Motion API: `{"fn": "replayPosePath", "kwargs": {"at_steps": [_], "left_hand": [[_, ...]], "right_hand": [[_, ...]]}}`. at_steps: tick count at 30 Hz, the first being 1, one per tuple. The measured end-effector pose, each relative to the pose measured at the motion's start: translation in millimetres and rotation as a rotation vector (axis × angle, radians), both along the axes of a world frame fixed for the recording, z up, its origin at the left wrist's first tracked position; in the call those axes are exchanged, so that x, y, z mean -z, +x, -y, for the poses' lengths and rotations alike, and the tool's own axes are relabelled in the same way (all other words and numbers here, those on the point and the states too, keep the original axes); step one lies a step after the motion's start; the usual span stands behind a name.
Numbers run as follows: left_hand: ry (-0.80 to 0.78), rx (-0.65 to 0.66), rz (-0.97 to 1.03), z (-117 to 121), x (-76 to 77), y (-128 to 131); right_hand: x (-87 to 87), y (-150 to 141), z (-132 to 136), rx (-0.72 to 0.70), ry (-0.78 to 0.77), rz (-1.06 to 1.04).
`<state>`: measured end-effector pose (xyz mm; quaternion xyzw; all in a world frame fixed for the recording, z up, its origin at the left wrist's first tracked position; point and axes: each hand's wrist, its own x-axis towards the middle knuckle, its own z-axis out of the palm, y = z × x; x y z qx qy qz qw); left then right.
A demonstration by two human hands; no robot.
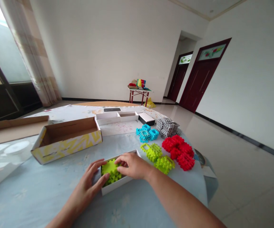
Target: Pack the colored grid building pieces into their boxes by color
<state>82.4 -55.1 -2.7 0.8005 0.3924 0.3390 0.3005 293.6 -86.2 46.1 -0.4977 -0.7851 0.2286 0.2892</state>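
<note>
A small white box point(118, 184) on the table in front of me holds bright green interlocking toy blocks point(113, 175). My left hand point(90, 180) rests at the box's left end with fingers spread, its thumb against the green blocks. From the right, my right hand point(132, 165) reaches over the box, thumb and curled fingers closed at the edge of the green blocks; its fingertips are partly hidden. Just right of the box lie more green blocks point(154, 152), with red blocks point(178, 150), blue blocks point(145, 133) and grey blocks point(166, 127) beyond.
A larger yellow-and-white cardboard box point(72, 147) stands at left, beside a brown lid point(10, 128) and a white moulded tray point(8, 155). White box parts point(107, 118), a black-sided box point(146, 118) and a phone point(112, 110) sit farther back. The table's edge curves round at right.
</note>
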Motion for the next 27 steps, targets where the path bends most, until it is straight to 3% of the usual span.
{"fn": "replayPosePath", "kwargs": {"at_steps": [8, 23, 27], "left_hand": [[-0.060, -0.057, -0.003, 3.2, 0.8, 1.3], [-0.068, 0.003, 0.021, -0.7, 1.5, 0.4], [-0.050, 0.002, 0.016, -0.6, -3.0, 3.4]], "right_hand": [[8.1, 9.4, 0.4, 0.147, -0.138, -0.092], [10.9, -2.6, 0.6, 0.008, -0.318, -0.222], [10.6, -9.8, 2.0, 0.134, -0.192, -0.044]]}}
